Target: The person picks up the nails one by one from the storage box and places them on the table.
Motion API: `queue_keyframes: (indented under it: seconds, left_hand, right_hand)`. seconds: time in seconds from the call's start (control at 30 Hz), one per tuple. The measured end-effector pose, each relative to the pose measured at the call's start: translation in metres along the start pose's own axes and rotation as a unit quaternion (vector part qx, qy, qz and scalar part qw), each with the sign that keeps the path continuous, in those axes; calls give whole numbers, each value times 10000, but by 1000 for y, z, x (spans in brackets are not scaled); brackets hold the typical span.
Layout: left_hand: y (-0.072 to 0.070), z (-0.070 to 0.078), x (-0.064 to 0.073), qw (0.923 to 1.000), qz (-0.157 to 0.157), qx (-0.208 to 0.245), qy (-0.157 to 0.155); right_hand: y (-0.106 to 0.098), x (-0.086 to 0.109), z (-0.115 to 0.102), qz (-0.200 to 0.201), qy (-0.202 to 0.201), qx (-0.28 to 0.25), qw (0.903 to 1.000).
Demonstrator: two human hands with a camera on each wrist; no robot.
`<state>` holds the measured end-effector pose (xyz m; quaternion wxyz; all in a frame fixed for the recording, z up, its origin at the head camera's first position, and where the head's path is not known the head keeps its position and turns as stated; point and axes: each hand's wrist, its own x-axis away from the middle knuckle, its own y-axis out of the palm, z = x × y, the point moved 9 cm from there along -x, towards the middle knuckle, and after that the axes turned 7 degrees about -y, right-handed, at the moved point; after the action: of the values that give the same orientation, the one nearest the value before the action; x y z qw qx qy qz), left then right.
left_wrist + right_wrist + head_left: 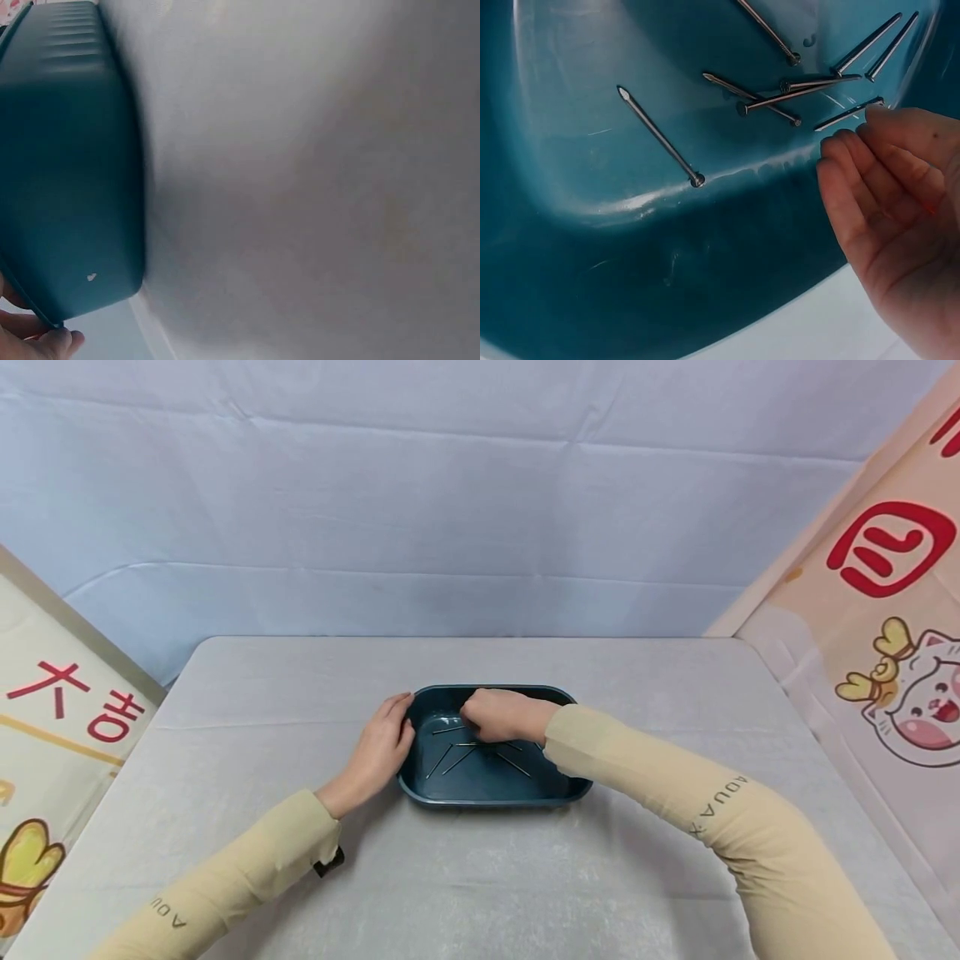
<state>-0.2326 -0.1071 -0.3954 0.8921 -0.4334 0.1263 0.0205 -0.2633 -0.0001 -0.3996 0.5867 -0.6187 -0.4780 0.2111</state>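
Teal, round-cornered plastic tray [487,787], middle of the frame, holds thin silver metal nails [660,137]. Left hand [378,745] grips its rim [495,803]; can't tell whether right hand [501,714] pinches any. Sharp tips could poke it among crossed nails.

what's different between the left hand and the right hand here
The left hand holds the teal tray at its left end, while the right hand is inside it, close to the nails. In the head view, the left hand's fingers show, while the right hand's fingertips are hidden. Both hands are bare, below beige sleeves.
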Motion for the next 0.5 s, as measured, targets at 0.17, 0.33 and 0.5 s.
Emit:
queue_keyframes:
  seconds: [0.17,0.33,0.5]
  left_hand:
    - [-2,0,1,9999,76,107,58]
    - [-3,1,2,9998,50,170,80]
    - [-3,1,3,9998,30,199,94]
  right_hand:
    - [2,-1,-1,-62,11,-79,9999]
    - [7,-2,1,-157,98,-131,9997]
    - [11,-4,2,-177,97,-161,9997]
